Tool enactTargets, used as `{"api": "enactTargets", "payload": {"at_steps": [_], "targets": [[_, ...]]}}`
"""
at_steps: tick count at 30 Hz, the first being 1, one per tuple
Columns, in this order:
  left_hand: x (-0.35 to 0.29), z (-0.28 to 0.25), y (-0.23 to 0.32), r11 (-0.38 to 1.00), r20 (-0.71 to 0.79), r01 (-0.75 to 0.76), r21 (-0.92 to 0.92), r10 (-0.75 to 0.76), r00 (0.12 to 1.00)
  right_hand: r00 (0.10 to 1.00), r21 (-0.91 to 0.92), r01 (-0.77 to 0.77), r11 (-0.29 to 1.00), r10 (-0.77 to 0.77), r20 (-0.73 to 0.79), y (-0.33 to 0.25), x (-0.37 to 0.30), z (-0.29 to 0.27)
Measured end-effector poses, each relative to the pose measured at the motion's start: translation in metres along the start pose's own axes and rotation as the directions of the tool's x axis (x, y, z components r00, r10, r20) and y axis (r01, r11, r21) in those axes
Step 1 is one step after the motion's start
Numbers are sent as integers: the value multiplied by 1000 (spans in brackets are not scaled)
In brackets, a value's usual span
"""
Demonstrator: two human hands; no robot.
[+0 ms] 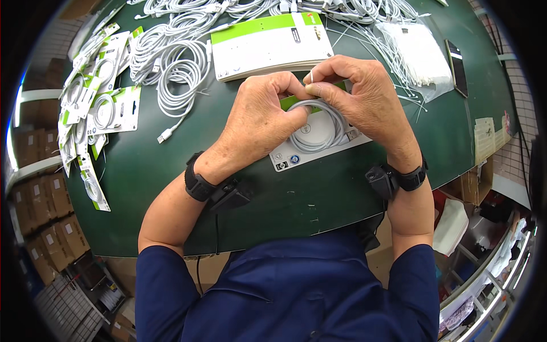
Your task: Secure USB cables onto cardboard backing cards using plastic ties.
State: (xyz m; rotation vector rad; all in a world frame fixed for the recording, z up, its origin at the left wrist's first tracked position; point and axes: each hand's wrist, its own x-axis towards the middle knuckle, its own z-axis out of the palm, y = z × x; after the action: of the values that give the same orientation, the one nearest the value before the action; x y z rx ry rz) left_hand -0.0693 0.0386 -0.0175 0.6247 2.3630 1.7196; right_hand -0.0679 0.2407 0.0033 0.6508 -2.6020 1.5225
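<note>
A white and green backing card (283,157) lies on the green table in front of me, with a coiled white USB cable (312,147) on it. My left hand (259,114) grips the card and coil at their upper left, its thumb pressed near the coil's top. Between the thumb and index finger of my right hand (367,94) is the end of a thin white cable tie (311,76), just above the coil. The rest of the tie is hidden by my fingers. Both hands nearly meet at the card's top.
A stack of flat cards (268,48) lies beyond my hands. Loose coiled cables (181,80) are heaped at the far left, and carded cables (117,111) pile along the left edge. At the far right are a bag of cable ties (419,54) and a dark phone (457,68).
</note>
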Motion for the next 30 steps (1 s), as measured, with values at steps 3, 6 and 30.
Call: {"api": "enactTargets", "payload": {"at_steps": [3,6,30], "targets": [[0,-1,-4,999,34,36,-22,-35,999,999,-43,19,999,-18,28,-1,1,1],[0,2,-8,996,46,44,-73,-41,998,998,-119,63,991,-66,-25,0,2,5],[-3,4,-1,994,70,29,-101,-22,997,945,-297,219,930,-278,-175,4,1,16]]}}
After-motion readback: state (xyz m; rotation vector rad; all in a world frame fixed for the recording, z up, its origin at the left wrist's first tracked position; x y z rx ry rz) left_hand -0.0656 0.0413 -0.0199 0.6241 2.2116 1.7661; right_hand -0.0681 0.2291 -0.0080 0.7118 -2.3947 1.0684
